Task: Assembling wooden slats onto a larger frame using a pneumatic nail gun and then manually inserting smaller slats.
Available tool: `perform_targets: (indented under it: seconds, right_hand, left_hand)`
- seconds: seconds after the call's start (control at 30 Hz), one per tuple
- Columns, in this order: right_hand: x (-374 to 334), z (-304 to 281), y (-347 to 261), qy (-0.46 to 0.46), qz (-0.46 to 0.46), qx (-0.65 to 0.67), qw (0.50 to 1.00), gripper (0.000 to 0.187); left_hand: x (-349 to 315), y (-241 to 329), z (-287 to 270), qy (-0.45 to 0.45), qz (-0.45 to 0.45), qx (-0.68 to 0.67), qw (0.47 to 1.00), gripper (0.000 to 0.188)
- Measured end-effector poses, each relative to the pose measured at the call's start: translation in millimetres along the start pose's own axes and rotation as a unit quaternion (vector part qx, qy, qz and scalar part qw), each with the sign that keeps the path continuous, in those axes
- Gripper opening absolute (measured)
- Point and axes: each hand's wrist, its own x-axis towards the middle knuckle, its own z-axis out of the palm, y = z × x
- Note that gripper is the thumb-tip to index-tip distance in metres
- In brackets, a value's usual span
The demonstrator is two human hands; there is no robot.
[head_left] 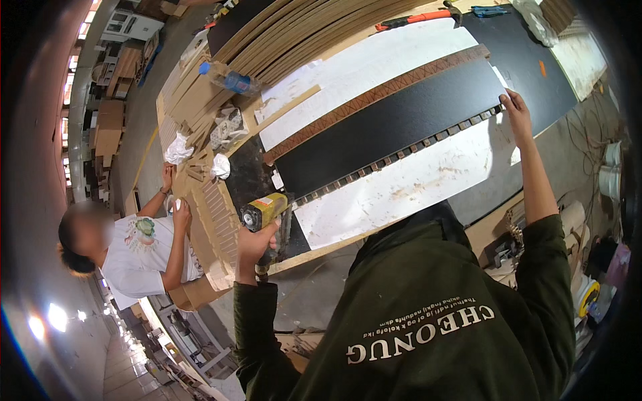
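A yellow-and-black air nail gun is gripped in my left hand, its front beside the left end of a long black panel. My right hand pinches the panel's far right corner, fingers bent round its end. Along the panel's near edge runs a dark strip with small square notches. A brown strip with a crisscross pattern lies along the far edge. Under them spreads a white board. Whether the gun's nose touches the panel, I cannot tell.
Stacked brown boards stand at the back, with a water bottle beside them. An orange-handled hammer lies at the far side. At left, a co-worker in a white shirt rests both hands by the table's cardboard-covered end.
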Motion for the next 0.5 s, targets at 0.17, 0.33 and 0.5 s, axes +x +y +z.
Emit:
perform_targets:
  seconds: [0.17,0.33,0.5]
  right_hand:
    - [-3.4,0.0,-5.5,0.008,0.012,0.002,1.000,0.044]
    - [-3.4,1.2,-5.2,0.011,0.012,0.002,1.000,0.044]
    - [-6.2,2.1,-6.8,0.013,0.020,0.003,1.000,0.044]
  left_hand:
    - [2.8,11.6,9.5,-0.018,-0.023,0.019,0.999,0.024]
    - [4.1,15.4,14.2,-0.022,-0.012,0.029,0.999,0.025]
    - [2.7,19.5,14.8,-0.007,-0.018,0.036,0.999,0.026]
